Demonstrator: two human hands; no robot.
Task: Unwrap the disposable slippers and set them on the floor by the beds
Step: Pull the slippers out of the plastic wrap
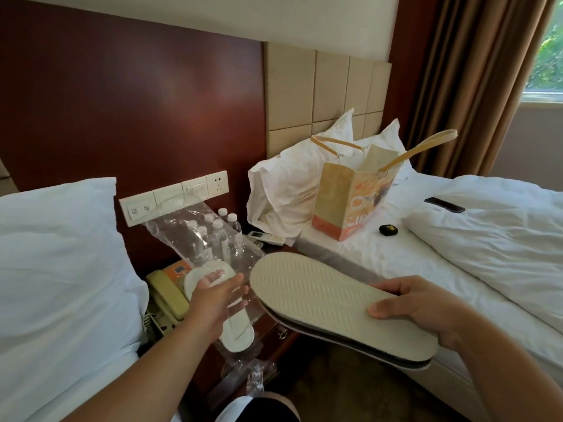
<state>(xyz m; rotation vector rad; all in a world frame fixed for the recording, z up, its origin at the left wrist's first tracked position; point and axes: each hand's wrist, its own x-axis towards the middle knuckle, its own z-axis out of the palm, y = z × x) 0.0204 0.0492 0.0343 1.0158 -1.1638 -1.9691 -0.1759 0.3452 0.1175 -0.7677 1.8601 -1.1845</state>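
slipper sole (pixel 332 303): cream/off-white, diagonal ribbed tread, dark grey layer along the edge under it. 2nd slipper (pixel 234 336): white, inside clear plastic wrap (pixel 195 236). Bedding both sides (pixel 54 269): plain white; pillows (pixel 283 184) white. Wall panel (pixel 137 102): dark red-brown wood. Headboard (pixel 323 86): beige, square padded grid. Paper bag (pixel 347 205): tan with orange + white print, tan handles. Curtain (pixel 475 80): brown, vertical folds. Switch plate (pixel 173 193): white. Desk phone (pixel 167 287): yellowed beige, orange label panel. Bottles (pixel 227 219): clear, white caps. Phone on bed (pixel 444 205): black. Small oval case (pixel 388 229): black, yellow mark.
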